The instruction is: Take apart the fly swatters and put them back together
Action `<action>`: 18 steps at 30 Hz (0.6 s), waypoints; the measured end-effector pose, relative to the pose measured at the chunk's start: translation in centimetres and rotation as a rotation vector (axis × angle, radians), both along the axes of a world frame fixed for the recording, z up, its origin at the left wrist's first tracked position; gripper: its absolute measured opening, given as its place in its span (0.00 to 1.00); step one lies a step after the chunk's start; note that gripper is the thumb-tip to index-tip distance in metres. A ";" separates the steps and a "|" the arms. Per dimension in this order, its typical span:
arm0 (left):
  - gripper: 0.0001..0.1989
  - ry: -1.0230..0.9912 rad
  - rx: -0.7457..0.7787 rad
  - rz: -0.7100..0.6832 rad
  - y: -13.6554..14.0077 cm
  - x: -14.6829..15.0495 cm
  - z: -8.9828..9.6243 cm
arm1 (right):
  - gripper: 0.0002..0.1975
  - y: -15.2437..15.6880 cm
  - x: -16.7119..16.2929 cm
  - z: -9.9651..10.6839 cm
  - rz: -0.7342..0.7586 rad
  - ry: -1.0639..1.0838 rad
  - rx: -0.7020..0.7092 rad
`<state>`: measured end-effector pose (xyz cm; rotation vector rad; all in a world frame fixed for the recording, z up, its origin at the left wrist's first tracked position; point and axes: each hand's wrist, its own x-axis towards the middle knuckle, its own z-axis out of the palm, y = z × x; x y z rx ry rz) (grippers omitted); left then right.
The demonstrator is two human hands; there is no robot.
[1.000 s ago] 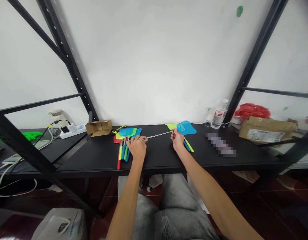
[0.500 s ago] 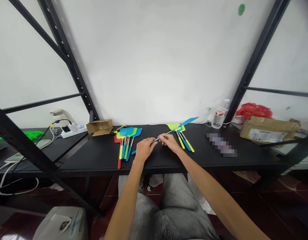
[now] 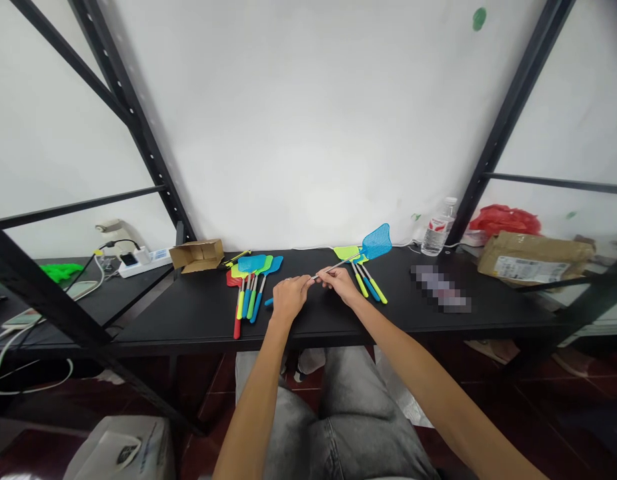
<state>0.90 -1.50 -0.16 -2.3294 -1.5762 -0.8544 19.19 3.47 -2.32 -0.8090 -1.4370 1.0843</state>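
A blue fly swatter [image 3: 377,242] with a thin metal rod is held in both hands above the black table. My left hand [image 3: 289,297] is closed round its handle end, with a bit of blue handle showing left of the hand. My right hand [image 3: 338,281] pinches the metal rod nearer the mesh head. The head is tilted up at the right, its flat mesh towards me. Left of my hands lies a group of several swatters [image 3: 253,293] in red, yellow, blue and green. Behind the right hand lie further yellow and blue swatters [image 3: 368,280].
An open cardboard box [image 3: 195,256] stands on the table [image 3: 188,313] at the left back. At the right are a water bottle [image 3: 438,230], a blurred item [image 3: 441,290], a taped carton [image 3: 533,260] and a red plastic bag [image 3: 505,219]. Black shelf posts [image 3: 508,120] rise at both sides.
The held swatter has turned about its rod, so its head, edge-on before, now shows its broad mesh face. Both hands stay in nearly the same place.
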 end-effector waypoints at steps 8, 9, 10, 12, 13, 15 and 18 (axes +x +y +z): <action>0.23 0.001 0.052 0.052 0.1 0.0 -0.1 | 0.20 -0.1 -0.1 0.2 -0.076 0.052 -0.033; 0.23 0.000 0.059 0.051 0.1 -0.1 -0.1 | 0.20 -0.1 -0.1 0.2 -0.084 0.059 -0.039; 0.22 -0.003 0.066 0.051 0.1 -0.1 -0.1 | 0.20 -0.1 -0.1 0.2 -0.091 0.066 -0.043; 0.22 -0.014 0.075 0.050 0.2 -0.2 -0.2 | 0.21 -0.1 0.0 0.2 -0.103 0.083 -0.047; 0.22 -0.020 0.078 0.050 0.3 -0.2 -0.2 | 0.21 0.0 0.0 0.1 -0.109 0.093 -0.048; 0.21 -0.029 0.081 0.049 0.4 -0.3 -0.3 | 0.21 0.1 0.1 0.0 -0.128 0.116 -0.053; 0.21 -0.042 0.081 0.053 0.5 -0.5 -0.3 | 0.21 0.4 0.2 -0.1 -0.170 0.152 -0.061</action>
